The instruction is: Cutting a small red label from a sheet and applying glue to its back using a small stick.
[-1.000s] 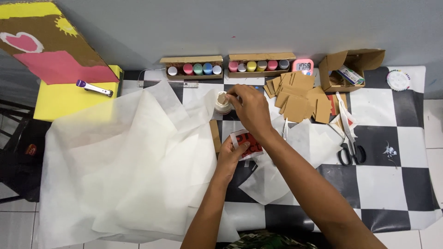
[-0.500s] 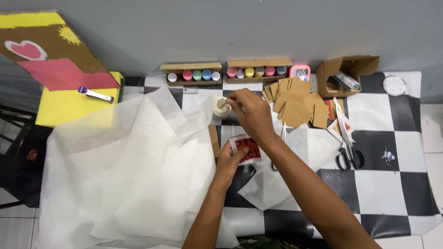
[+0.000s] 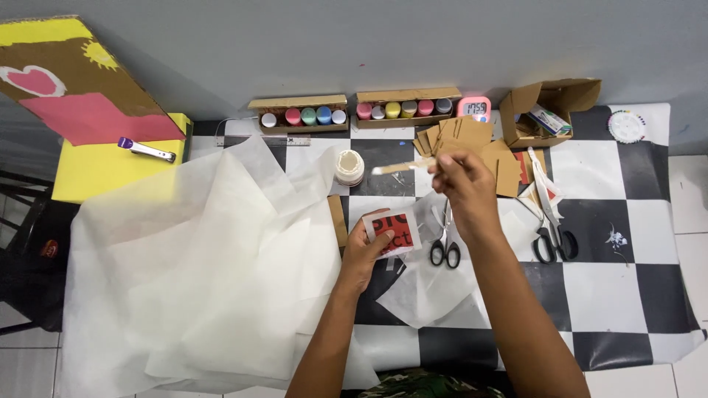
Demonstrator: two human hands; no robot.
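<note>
Checkered black-and-white sheeting (image 3: 634, 295) covers the floor against a grey wall, and both arms reach in from the bottom edge. Right hand (image 3: 463, 188) is lifted off the surface, fingers pinched together on a thin pale stick (image 3: 402, 166) that blurs out to the left, its tip close to a small white pot (image 3: 349, 166); wrist cocked, forearm angled up from the lower right. Left hand (image 3: 366, 247) sits low, thumb and fingers clamped on the edge of a small red-and-white card (image 3: 392, 231), tilting it face-up toward the camera, likely to keep it steady and readable. Just beside the card lie black-handled scissors (image 3: 445, 243), within easy grab. Big crumpled sheets of white paper (image 3: 199, 273) spread left. Farther back: cardboard pieces (image 3: 472, 144), two trays of paint pots (image 3: 302, 116), a pink clock (image 3: 476, 108), an open cardboard box (image 3: 549, 110).
</note>
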